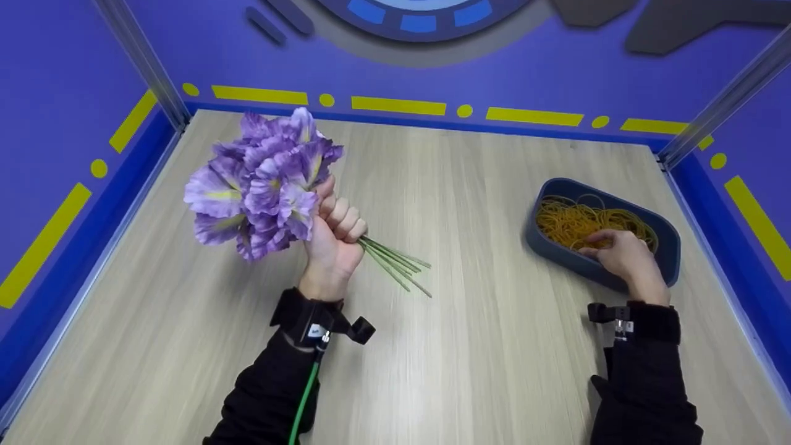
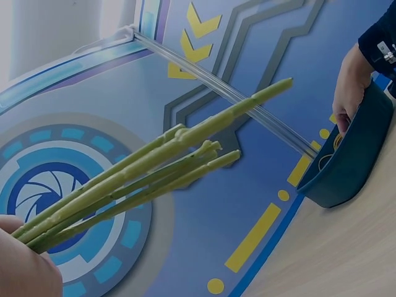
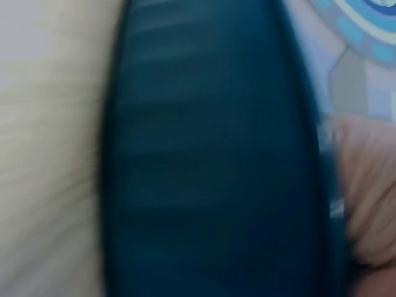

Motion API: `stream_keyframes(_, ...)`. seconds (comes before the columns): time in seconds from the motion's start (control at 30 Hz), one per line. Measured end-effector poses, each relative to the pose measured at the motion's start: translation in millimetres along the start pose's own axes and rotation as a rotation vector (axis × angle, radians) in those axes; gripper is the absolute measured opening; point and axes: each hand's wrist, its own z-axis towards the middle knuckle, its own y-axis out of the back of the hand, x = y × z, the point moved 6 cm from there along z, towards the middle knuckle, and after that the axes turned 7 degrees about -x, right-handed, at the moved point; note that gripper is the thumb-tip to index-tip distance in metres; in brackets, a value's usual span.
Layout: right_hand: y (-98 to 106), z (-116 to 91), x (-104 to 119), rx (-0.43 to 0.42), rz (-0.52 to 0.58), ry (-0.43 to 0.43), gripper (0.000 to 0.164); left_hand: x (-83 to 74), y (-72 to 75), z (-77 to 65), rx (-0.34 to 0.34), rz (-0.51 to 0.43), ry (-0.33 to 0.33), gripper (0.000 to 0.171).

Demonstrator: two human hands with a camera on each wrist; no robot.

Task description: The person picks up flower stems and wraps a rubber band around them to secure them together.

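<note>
My left hand (image 1: 337,232) grips a bunch of purple artificial flowers (image 1: 262,185), raised over the left part of the table. The fingers wrap round the green stems (image 1: 398,262), whose bare ends stick out to the right. In the left wrist view the stem ends (image 2: 154,161) show close up. My right hand (image 1: 624,256) reaches over the near rim of a dark blue-grey box (image 1: 562,262), its fingertips among the yellow rubber bands (image 1: 568,222). Whether they pinch a band cannot be seen. Blurred in the right wrist view, the box's outer wall (image 3: 216,154) hides the fingertips.
A pale wood-grain table (image 1: 469,321) carries the box at its right side. Blue panels (image 1: 432,80) with yellow marks stand along the back and both sides, joined by metal corner posts. A green cable (image 1: 303,402) runs along my left sleeve.
</note>
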Motion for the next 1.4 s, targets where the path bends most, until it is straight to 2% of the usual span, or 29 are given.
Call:
stream_keyframes(0.13, 5.9, -6.0, 6.6, -0.002, -0.002, -0.03, 0.033, 0.3, -0.6, -0.1, 0.01, -0.008, 0.006, 0.049)
stream_keyframes(0.37, 9.2, -3.3, 5.1, -0.056, -0.049, -0.008, 0.036, 0.9, -0.3, 0.2, 0.011, 0.007, 0.005, 0.048)
stream_keyframes(0.57, 11.6, -3.6, 8.8, -0.145, -0.059, 0.033, 0.029, 0.7, -0.2, 0.2, 0.011, -0.013, 0.014, 0.049)
stream_keyframes(0.77, 21.5, -5.9, 14.8, -0.265, -0.045, 0.084, 0.033, 0.5, -1.5, -1.2, 0.02, -0.028, 0.02, 0.049)
stream_keyframes(0.9, 29.0, -8.6, 22.8, -0.313, -0.01, 0.101, 0.038, 0.3, -2.8, -1.8, 0.029, -0.042, 0.025, 0.049)
stream_keyframes(1.13, 38.4, -15.9, 37.9, -0.293, 0.124, 0.065, 0.05, -0.8, -4.0, -2.5, 0.046, -0.055, 0.028, 0.048)
stream_keyframes(1.4, 53.0, -31.7, 60.2, -0.387, 0.238, 0.114, 0.05, -1.9, -4.0, -2.1, 0.034, -0.042, 0.023, 0.049)
